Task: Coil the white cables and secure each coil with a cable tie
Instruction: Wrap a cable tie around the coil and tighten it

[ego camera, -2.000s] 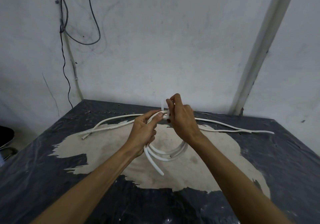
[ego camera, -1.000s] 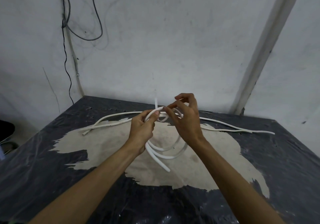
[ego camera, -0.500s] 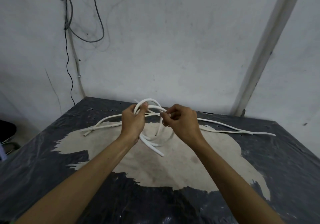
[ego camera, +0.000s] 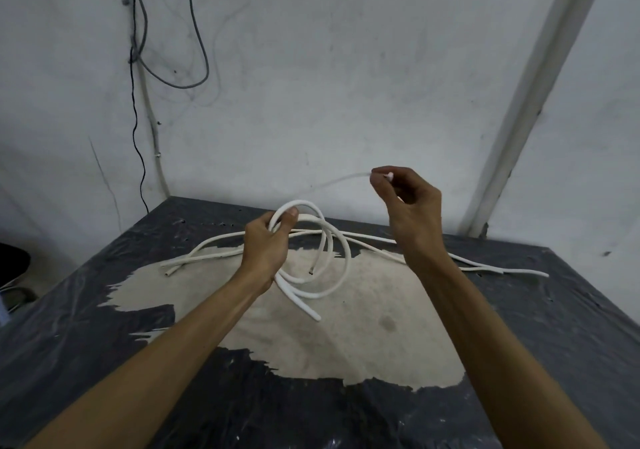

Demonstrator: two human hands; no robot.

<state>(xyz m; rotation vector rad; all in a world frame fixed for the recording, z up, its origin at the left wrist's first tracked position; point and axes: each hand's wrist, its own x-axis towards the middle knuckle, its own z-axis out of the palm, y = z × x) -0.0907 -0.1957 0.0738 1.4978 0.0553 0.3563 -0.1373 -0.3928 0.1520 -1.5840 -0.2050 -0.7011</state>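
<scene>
A: Where's the coil?

B: The coil hangs above the bench, its loops upright. The left hand grips its top where the turns cross; its fingers curl round them.

A: And the tie?

B: The right hand pinches the cable tie, which points left toward the coil.

A: Handling?

B: Probably light but springy; hold the crossing or the loops open. Loose cables lie across the bench behind.
</scene>
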